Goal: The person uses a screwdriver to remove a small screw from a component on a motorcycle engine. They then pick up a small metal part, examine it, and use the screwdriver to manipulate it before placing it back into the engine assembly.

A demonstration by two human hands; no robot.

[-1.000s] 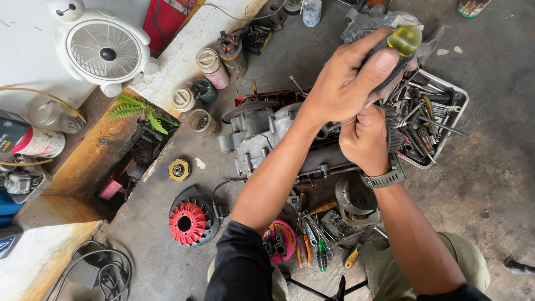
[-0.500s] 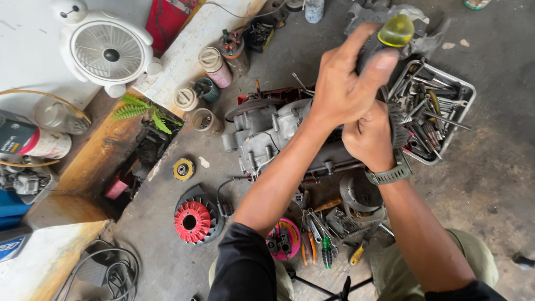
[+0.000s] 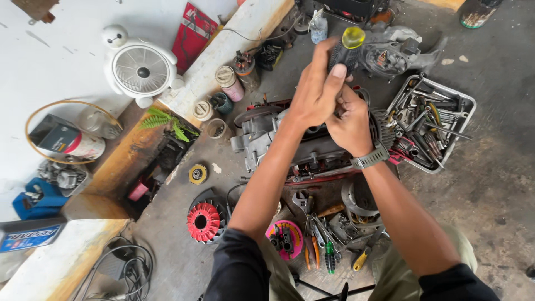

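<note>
My left hand [image 3: 315, 92] is wrapped around the black grip of a screwdriver [image 3: 349, 47] with a yellow-green cap, held upright above a grey engine block [image 3: 262, 136] on the concrete floor. My right hand [image 3: 351, 124], with a grey watch on its wrist, sits just under the left, closed around the tool's lower part; the shaft and tip are hidden by both hands. The engine lies directly below the hands.
A metal tray [image 3: 465, 106] of loose tools stands to the right. A red finned wheel [image 3: 203, 222], a pink dish of parts [image 3: 284, 238] and pliers lie near my knees. A white fan [image 3: 141, 69], jars and a wooden ledge [image 3: 125, 161] lie to the left.
Both hands have stayed on the screwdriver over the engine; the left hand's grip has shifted round the handle while the view drifted slightly.
</note>
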